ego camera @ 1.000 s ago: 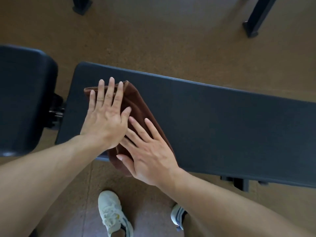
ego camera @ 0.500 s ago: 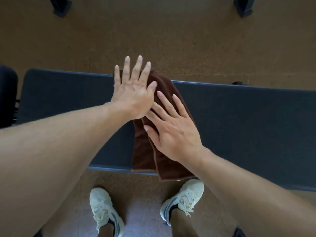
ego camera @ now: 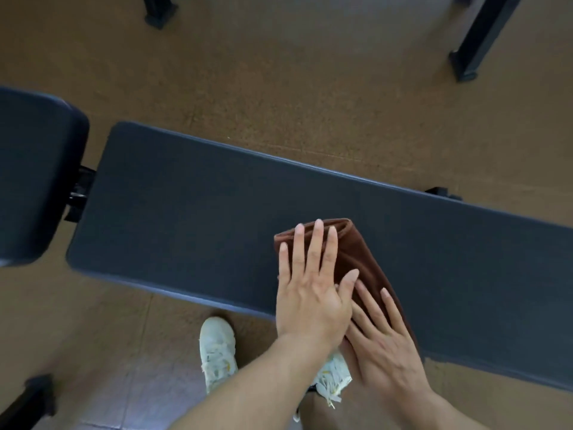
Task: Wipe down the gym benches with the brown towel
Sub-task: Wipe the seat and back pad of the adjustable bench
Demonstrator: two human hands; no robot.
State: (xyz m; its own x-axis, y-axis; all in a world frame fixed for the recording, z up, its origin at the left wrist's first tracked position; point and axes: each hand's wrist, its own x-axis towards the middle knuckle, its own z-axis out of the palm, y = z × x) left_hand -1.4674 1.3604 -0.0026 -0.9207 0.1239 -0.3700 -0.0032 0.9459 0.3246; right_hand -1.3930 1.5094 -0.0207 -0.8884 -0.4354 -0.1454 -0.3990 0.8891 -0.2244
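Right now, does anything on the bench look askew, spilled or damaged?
Nothing stands out. The folded brown towel lies flat on the long bench pad, pressed by the left hand and right hand. The pad shows no spills or tears.

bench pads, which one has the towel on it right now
The long bench pad across the middle carries the brown towel, under the left hand and right hand. The shorter pad at the left edge is bare.

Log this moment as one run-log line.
phase: wiping | left hand: flat on towel | right hand: flat on towel | towel: folded, on bench
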